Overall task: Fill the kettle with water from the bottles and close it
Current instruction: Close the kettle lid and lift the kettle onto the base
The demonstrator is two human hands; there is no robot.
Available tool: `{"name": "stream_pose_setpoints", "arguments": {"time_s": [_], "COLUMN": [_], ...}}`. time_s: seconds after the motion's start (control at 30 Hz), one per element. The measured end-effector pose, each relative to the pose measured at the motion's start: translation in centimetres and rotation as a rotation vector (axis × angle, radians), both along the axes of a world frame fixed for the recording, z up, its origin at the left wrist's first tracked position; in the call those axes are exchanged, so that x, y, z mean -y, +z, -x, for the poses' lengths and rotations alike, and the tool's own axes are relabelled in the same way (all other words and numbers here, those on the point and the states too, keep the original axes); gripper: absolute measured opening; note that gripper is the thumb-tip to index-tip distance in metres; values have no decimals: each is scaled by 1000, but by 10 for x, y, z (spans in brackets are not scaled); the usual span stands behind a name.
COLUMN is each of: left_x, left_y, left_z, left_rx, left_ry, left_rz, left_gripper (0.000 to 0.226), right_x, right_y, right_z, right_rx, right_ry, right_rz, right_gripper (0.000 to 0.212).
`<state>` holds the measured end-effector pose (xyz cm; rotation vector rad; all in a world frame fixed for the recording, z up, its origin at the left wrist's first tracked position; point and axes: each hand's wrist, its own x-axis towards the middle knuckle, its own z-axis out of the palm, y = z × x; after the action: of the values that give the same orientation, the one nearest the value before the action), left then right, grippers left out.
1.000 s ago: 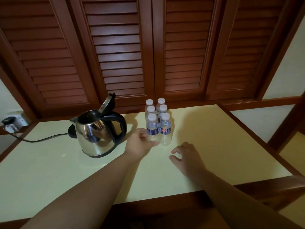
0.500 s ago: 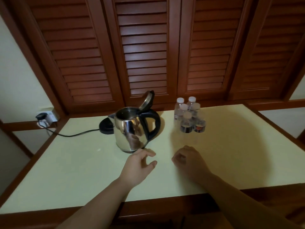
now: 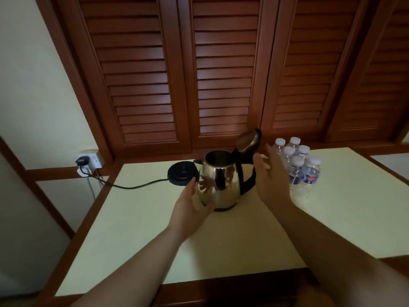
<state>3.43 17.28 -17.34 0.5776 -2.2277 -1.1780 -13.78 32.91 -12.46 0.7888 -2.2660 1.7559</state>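
Now both hands (image 3: 190, 209) nearer kettle (image 3: 219, 180) vs. before

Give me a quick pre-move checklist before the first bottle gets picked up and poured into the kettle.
1. Lid up, kettle mouth exposed: ok.
2. Kettle upright on the table, off its base: ok.
3. Left hand and right hand free, fingers open on either side of the kettle: ok.
4. Bottles upright, clustered right of the kettle: ok.
5. Bottle caps removed: not ok, all six white caps on.
6. Kettle empty inside: cannot tell, the interior is dark.
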Motion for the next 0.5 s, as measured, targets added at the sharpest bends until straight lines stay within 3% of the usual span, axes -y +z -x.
{"name": "stream_pose_setpoints", "arguments": {"time_s": [0.1, 0.27, 0.33, 0.5], "left_x": [0, 5, 12, 24], "left_y": [8, 4, 1, -6], "left_z": [6, 7, 7, 8], "left_rx": [-44, -68, -85, -92], "left_ry": [-133, -205, -204, -231], "left_rz": [-10, -4, 6, -27], "left_gripper": [62, 69, 64, 69], "right_x": [21, 44, 54, 62], "right_y": [20, 40, 42, 23], "right_z": [-5, -18, -23, -26], "right_rx": [-69, -320, -432, -492], "right_ry": [7, -55, -2, 75], "right_rz": [13, -63, -162, -415], "right_gripper": [61, 33, 31, 34]}}
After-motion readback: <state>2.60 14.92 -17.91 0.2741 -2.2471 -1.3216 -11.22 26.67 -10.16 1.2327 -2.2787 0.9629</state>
